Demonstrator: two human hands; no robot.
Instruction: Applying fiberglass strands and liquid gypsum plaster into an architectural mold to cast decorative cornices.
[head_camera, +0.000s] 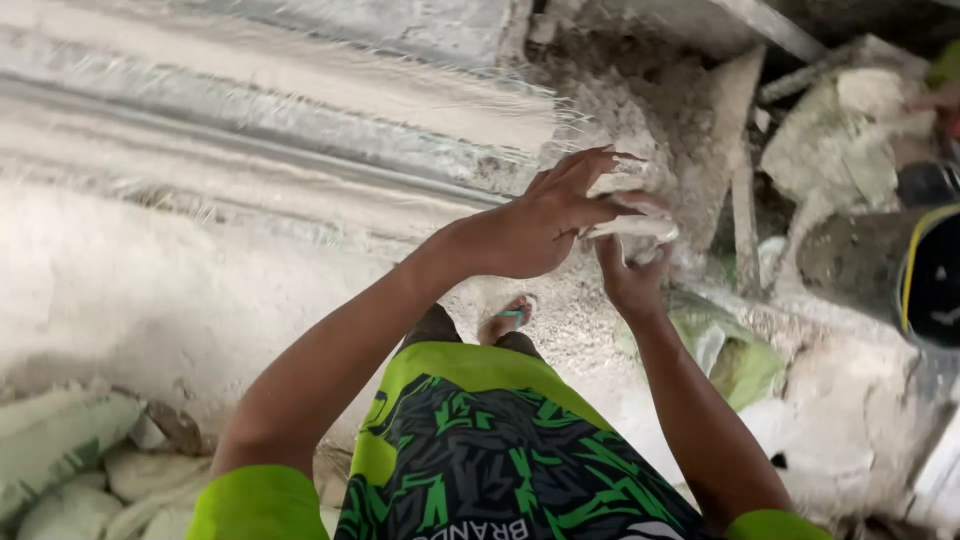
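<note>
Left hand (545, 220): raised in front of the body, fingers spread and curved over the top of a white lump (632, 222); fingertips press on its upper side.
Right hand (630, 280): under the same lump, palm up, fingers closed around its lower edge; partly hidden by the left hand.
Lump: pale, wet-looking, plaster-like, squeezed between both hands; held in the air just in front of the grey crumbly mound (650, 120), near the end of the long moulding.
Moulding (280, 120): long white cast with ridges and grooves, running from the left edge towards the hands; fine fibres stick out along its edges.
Floor (150, 300): coated in white dust and dried plaster.
Foot (508, 320): in a sandal with a green strap, on the floor below the hands.
Shorts (480, 450): black and bright green pattern, filling the lower middle of the view.
Sacks (70, 450): pale, dusty, piled at the lower left.
Bag (740, 360): crumpled, greenish, on the floor to the right of the right forearm.
Boards (745, 200): plaster-caked, upright, right of the mound.
Dark object (935, 280): black with a yellow stripe, at the right edge; what it is cannot be told.
</note>
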